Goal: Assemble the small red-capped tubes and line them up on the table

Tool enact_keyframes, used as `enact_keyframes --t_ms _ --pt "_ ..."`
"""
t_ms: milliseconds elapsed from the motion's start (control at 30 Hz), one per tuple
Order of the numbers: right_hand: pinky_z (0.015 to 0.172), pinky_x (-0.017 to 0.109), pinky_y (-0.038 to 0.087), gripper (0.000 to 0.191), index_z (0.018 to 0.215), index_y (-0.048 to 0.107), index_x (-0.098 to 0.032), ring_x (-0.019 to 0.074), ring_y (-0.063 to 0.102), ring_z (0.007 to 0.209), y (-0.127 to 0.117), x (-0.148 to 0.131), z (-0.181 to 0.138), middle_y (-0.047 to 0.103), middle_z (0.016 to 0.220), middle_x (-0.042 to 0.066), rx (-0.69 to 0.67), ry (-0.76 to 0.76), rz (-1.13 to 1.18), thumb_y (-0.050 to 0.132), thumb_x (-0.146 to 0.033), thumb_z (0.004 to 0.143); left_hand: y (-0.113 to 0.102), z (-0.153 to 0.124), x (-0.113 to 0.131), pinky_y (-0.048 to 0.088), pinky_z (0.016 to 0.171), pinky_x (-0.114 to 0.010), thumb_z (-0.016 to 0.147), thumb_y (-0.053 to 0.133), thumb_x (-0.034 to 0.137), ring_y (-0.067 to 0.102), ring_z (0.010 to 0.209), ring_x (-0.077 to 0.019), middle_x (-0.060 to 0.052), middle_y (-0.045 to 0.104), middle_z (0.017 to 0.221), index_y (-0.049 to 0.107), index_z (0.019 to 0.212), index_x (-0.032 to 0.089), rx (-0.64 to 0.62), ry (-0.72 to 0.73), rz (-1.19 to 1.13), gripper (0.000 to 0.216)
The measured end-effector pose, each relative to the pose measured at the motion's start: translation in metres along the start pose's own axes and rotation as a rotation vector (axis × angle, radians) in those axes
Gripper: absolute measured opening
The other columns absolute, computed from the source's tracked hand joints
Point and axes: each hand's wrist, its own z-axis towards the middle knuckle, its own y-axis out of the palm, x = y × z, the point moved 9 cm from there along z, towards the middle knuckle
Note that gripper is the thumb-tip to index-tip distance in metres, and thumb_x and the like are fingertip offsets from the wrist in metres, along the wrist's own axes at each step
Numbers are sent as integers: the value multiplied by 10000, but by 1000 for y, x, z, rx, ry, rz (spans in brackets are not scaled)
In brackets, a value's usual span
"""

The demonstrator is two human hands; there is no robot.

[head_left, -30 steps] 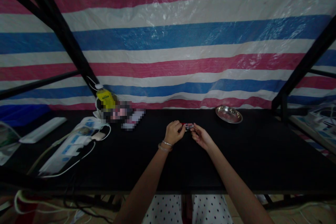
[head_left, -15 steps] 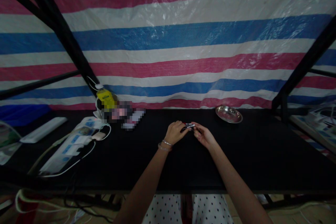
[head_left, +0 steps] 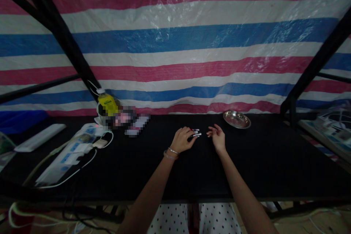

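Note:
My left hand (head_left: 182, 140), with bangles at the wrist, is closed around several slim pen-like sticks (head_left: 196, 135) above the black table. Their shiny silver ends stick out to the right from between the thumb and fingers, and a bit of red shows on one. The fingers cover the rest of them, so their exact kind is unclear. A short gap to the right, my right hand (head_left: 218, 139) has its fingers apart and slightly curled, with nothing in it. Beyond it, a round shiny metal dish (head_left: 237, 119) rests on the table.
At the left of the black table (head_left: 260, 168) lie a white power strip (head_left: 70, 153) with plugs and cables, and a long white object (head_left: 41, 138). A yellow bottle (head_left: 108, 104) stands at the back left near blurred-out items. Black frame posts rise on both sides before a striped sheet (head_left: 175, 40).
My right hand has let go of the stick ends and moved right, its fingers spreading. The left hand keeps hold of the sticks. The view has shifted slightly.

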Motion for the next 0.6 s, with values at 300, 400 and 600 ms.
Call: enact_keyframes --t_ms 300,400,600 --pt "675 316 439 195 802 638 -203 202 583 699 -2 -26 -8 644 738 51 -15 -307 -412 609 -375 716 8 -2 5 383 798 -344 783 579 302 520 891 -199 -57 602 934 642 836 227 -95 14 24 112" --pt "717 325 416 161 802 683 -218 198 558 725 4 -25 -9 613 774 52 -43 -334 -576 597 -337 735 9 -2 4 378 772 -334 756 611 315 512 872 -197 -53 587 919 636 811 220 -113 19 26 112" --pt "605 266 363 113 809 707 -288 137 477 664 16 -16 -11 476 791 29 -114 -257 -858 602 -300 768 9 -2 4 372 755 -332 752 621 308 502 861 -193 -47 571 909 637 816 214 -103 29 1 115"
